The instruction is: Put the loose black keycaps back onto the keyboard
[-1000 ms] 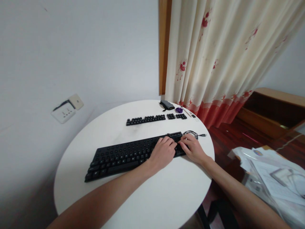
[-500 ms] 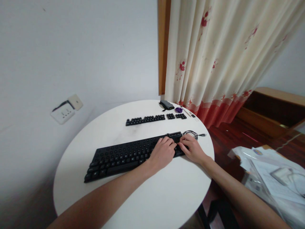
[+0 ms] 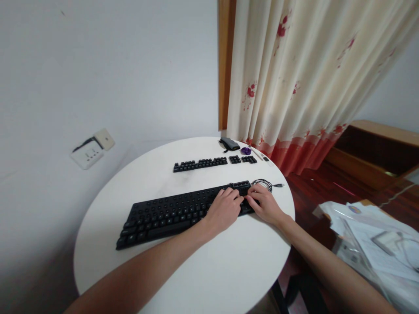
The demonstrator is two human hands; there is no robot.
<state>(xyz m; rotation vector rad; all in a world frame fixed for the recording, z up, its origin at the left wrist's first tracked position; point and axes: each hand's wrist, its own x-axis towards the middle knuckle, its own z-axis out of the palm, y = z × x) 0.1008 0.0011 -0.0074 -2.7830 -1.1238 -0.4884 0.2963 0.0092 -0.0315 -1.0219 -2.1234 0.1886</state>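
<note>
Black keyboard (image 3: pixel 170 213) lies aslant on the round white table (image 3: pixel 209 279), keys up; taken as landmark. Left hand (image 3: pixel 225 205) rests on the keyboard's right part, fingers bent and close together. Right hand (image 3: pixel 263 203) is at the keyboard's right end, fingers curled, thumb near the left fingertips; whether either hand pinches anything cannot be told. Coiled cable (image 3: pixel 263 183) sits just beyond the keyboard's right end, its plug near the table rim. Beyond the keyboard, across a strip of white tabletop: long keycap block (image 3: pixel 200 164) and two smaller keycap clusters (image 3: pixel 235 159). Tabletop shows left of the keyboard up to the rim, and before it between the forearms.
</note>
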